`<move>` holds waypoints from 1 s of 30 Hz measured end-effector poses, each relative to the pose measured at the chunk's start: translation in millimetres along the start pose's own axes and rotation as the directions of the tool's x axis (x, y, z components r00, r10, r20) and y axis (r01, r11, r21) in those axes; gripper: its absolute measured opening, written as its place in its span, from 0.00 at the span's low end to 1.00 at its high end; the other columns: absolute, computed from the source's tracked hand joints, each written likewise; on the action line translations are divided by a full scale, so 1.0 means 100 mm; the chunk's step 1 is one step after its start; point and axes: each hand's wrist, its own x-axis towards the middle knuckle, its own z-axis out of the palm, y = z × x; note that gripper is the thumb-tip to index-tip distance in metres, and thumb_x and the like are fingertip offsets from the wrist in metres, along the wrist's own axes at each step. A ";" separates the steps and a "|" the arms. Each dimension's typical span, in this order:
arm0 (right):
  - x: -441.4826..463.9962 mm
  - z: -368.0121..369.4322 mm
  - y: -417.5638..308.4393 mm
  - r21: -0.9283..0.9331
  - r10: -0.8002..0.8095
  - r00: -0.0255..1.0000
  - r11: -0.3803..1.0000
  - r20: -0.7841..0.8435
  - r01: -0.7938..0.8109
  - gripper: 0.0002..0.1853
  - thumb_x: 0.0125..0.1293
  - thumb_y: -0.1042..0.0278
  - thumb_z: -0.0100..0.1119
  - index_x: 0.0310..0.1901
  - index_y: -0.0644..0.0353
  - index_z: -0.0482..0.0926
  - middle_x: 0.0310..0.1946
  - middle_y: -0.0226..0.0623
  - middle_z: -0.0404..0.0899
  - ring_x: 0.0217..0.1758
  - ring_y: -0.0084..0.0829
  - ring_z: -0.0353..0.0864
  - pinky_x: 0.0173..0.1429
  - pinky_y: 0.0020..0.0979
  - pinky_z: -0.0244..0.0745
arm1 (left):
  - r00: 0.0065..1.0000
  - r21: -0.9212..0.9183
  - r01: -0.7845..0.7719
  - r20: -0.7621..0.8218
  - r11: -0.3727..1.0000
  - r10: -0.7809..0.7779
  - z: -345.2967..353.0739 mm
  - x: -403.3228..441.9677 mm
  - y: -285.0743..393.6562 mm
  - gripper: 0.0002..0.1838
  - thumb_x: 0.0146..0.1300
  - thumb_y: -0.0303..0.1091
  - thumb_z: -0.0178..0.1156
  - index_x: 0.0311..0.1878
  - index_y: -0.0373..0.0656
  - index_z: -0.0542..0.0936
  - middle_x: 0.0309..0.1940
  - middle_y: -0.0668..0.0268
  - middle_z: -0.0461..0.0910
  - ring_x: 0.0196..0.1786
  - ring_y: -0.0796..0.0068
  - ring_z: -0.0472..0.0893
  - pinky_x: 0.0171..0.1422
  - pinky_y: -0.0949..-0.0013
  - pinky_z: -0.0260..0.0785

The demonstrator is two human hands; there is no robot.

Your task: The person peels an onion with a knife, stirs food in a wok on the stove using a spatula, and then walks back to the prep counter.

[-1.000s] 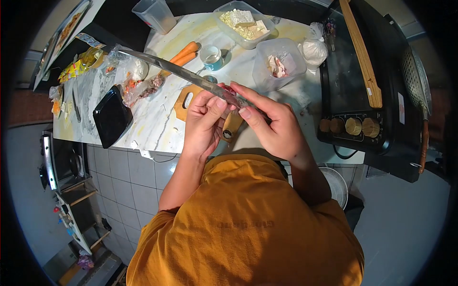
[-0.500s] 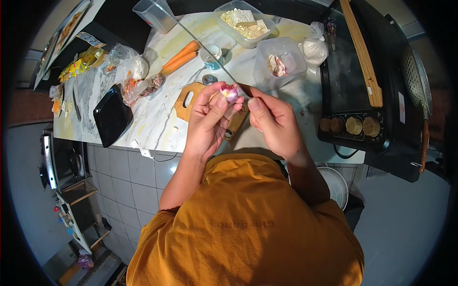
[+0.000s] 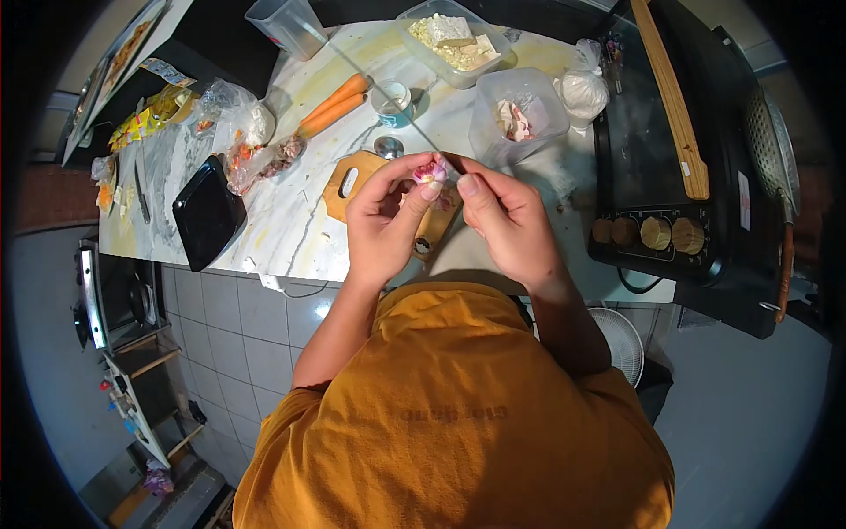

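My left hand [image 3: 385, 216] pinches a small purple and white bulb [image 3: 430, 170], which looks like a shallot, between thumb and fingers. Close beside it, my right hand [image 3: 507, 220] grips a knife [image 3: 388, 99]; its handle is hidden by my fingers. The blade, seen nearly edge-on, slants up and left from the bulb over the table. Below my hands lies a wooden cutting board [image 3: 338, 192], partly covered by them, with reddish pieces on it. A small metal bowl [image 3: 388, 147] sits just behind the board.
Carrots [image 3: 333, 115], a blue-white cup [image 3: 391, 108] and plastic bags [image 3: 256, 123] are behind the board. A black tray [image 3: 209, 214] lies left. Farther back are a tub of tofu [image 3: 451, 48] and a tub with peelings [image 3: 515, 115]. A black oven [image 3: 687, 159] stands right.
The blade has turned from flat across the bulb to edge-on, and its tip points more steeply away. My left fingers have curled and rotated the bulb, now beside my right thumb.
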 end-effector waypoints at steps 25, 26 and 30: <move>0.42 -0.79 0.22 -0.755 -0.459 0.787 0.655 -0.411 -0.012 0.20 0.72 0.55 0.47 0.54 0.61 0.77 0.34 0.40 0.83 0.32 0.24 0.79 0.37 0.24 0.70 | 0.992 -0.186 -0.122 0.001 0.975 0.124 -0.06 0.06 -0.11 0.16 0.65 0.21 0.56 0.56 0.37 0.71 0.58 0.51 0.73 0.58 0.64 0.76 0.64 0.61 0.68; 0.42 -0.83 0.22 -0.756 -0.460 0.787 0.655 -0.411 -0.012 0.20 0.72 0.55 0.47 0.54 0.61 0.77 0.34 0.40 0.83 0.32 0.24 0.79 0.37 0.24 0.70 | 0.991 -0.190 -0.129 0.016 0.973 0.135 -0.07 0.06 -0.11 0.16 0.65 0.21 0.55 0.56 0.37 0.71 0.58 0.51 0.73 0.57 0.63 0.76 0.64 0.60 0.68; 0.43 -0.87 0.18 -0.774 -0.314 0.851 0.614 -0.420 -0.155 0.20 0.70 0.54 0.49 0.57 0.54 0.76 0.31 0.45 0.82 0.31 0.31 0.82 0.39 0.29 0.73 | 0.980 -0.127 -0.181 0.062 0.975 0.190 -0.11 0.05 -0.14 0.17 0.65 0.22 0.55 0.58 0.37 0.71 0.59 0.51 0.71 0.57 0.62 0.76 0.63 0.60 0.69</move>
